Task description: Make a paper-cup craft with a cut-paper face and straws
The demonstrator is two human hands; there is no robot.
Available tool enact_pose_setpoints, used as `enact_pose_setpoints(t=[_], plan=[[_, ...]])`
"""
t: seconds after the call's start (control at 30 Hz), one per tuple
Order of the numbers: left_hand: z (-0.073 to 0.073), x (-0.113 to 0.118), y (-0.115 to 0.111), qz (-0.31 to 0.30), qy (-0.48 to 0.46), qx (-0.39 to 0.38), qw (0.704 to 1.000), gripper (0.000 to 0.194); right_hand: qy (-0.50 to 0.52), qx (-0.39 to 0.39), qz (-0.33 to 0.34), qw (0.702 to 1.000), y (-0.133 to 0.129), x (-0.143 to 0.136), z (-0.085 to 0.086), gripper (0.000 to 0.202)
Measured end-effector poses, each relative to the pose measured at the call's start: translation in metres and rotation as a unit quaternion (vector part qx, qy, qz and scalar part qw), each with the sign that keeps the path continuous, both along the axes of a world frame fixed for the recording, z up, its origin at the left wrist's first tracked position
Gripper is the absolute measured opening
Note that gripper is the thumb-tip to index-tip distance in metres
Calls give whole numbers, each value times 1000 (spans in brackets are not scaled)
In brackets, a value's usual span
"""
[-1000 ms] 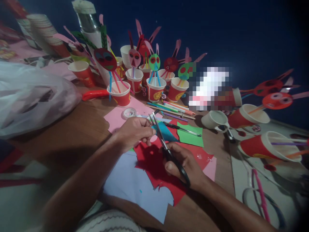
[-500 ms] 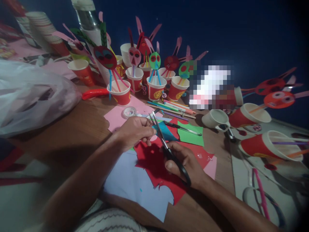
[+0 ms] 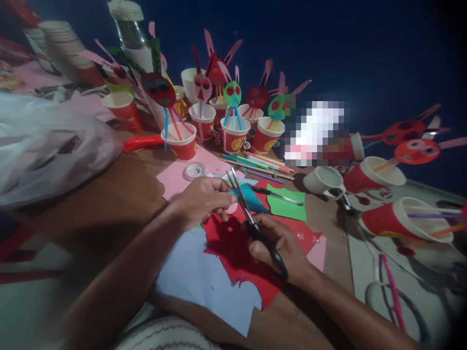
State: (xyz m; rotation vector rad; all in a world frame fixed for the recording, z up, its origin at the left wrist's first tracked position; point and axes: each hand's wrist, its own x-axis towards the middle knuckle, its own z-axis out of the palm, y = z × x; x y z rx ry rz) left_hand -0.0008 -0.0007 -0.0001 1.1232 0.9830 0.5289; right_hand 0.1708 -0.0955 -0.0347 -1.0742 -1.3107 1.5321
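My right hand (image 3: 279,243) is closed round the black handles of a pair of scissors (image 3: 241,194), whose blades are slightly apart and point away from me. Between the blades and my left fingers is a piece of blue paper (image 3: 255,197). My left hand (image 3: 206,201) pinches its left edge close to the blades; part of the paper is hidden behind the scissors. Below both hands lie a red sheet (image 3: 233,257) with ragged cut edges and a pale blue sheet (image 3: 204,287). A pen (image 3: 280,194) rests on a green paper square (image 3: 288,209) just to the right.
Paper cups (image 3: 235,131) with paper-faced straw figures line the back. Coloured straws (image 3: 259,165) and a tape roll (image 3: 194,170) lie before them. A white mug (image 3: 323,181) and tipped cups (image 3: 383,221) are right; a plastic bag (image 3: 54,146) bulges at left.
The view has shifted very slightly. Both hands, the scissors and the blue paper keep nearly the same places.
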Motion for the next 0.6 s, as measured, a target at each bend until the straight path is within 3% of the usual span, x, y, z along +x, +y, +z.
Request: enact_pose_setpoints(t=[0.6], plan=[[-3, 4, -5, 46, -30, 37, 998, 19, 17, -15, -27, 999, -2, -3, 0, 34]])
